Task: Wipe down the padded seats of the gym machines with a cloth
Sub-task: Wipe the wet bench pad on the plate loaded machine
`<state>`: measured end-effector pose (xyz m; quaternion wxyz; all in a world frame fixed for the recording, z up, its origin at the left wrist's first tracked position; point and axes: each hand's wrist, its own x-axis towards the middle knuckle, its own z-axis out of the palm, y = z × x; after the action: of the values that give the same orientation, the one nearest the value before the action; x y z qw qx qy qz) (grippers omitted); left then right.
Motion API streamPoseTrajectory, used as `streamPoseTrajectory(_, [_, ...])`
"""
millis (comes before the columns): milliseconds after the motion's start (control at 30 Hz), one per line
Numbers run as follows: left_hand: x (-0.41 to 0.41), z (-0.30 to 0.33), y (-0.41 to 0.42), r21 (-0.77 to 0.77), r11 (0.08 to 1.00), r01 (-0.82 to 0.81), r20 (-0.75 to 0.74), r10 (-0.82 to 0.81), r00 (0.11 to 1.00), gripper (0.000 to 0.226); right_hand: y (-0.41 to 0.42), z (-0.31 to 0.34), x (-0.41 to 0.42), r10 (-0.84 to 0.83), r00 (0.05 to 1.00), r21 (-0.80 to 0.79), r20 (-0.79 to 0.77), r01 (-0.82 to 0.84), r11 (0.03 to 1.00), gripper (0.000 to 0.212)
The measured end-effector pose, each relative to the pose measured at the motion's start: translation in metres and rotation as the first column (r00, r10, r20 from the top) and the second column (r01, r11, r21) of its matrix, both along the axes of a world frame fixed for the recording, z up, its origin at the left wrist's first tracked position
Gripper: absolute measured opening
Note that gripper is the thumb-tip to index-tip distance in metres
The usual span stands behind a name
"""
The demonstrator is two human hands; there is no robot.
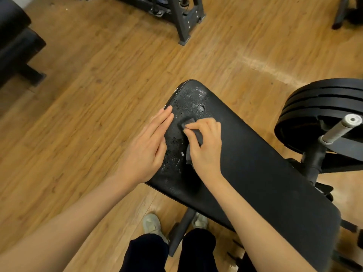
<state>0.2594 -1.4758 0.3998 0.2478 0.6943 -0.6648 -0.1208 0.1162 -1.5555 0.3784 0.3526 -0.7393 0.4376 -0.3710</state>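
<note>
A long black padded bench seat (255, 165) runs from the centre to the lower right; its far-left end is worn and flecked with white. My right hand (206, 146) is shut on a small dark grey cloth (187, 122) and presses it onto the worn end of the pad. My left hand (149, 146) lies flat with fingers stretched along the pad's left edge, holding nothing.
Stacked black weight plates (322, 107) with a grey bar end (341, 128) stand right of the bench. A dark machine frame foot (186, 22) is at the top centre, another black padded bench (13, 36) at the top left. Wooden floor (88, 95) surrounds everything; my shoes (152, 224) stand below the bench.
</note>
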Motion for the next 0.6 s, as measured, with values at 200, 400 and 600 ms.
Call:
streamPoseTrajectory(200, [-0.002,0.001,0.006,-0.038,0.997,-0.06,0.023,0.061,0.998,0.05,0.077,-0.012,-0.056,-0.076,0.997,0.217,-0.012,0.076,0.973,0.007])
streamPoseTrajectory(400, [-0.011,-0.008,0.038,0.001,0.978,-0.21,-0.085,0.21,0.974,0.049,0.005,0.005,0.014,-0.05,0.998,0.021,0.048,0.049,0.999,0.008])
streamPoseTrajectory(600, [-0.015,-0.016,0.037,-0.091,0.961,-0.262,-0.093,0.254,0.963,0.048,0.068,-0.009,-0.036,0.048,0.998,0.061,-0.035,-0.046,0.997,0.011])
